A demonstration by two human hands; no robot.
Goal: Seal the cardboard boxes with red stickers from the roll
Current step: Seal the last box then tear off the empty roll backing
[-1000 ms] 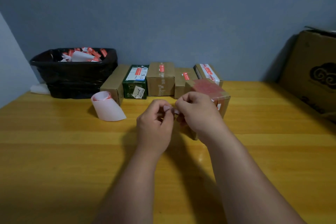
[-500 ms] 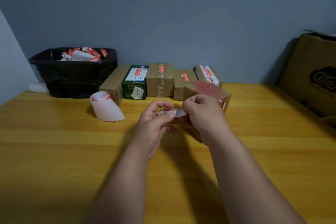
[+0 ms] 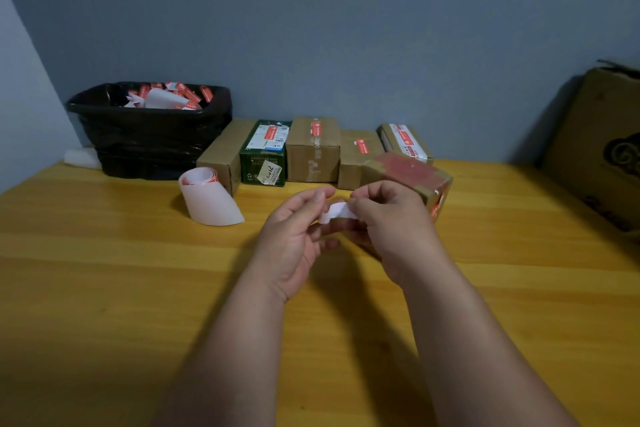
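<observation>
Two hands, left hand (image 3: 294, 236) and right hand (image 3: 391, 218), pinch one curled white sticker strip (image 3: 337, 211) between them; beyond, six boxes (image 3: 313, 149), one red-topped.

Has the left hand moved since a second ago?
Yes. The left hand has drawn away from the right hand, shifting slightly left, toward the sticker roll, baring the white strip between them.

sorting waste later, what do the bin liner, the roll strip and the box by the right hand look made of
Bin liner: thin black plastic film, by its glossy wrinkles. Roll strip: smooth pale backing paper, likely coated. Box beside the right hand: matte brown cardboard.
</observation>
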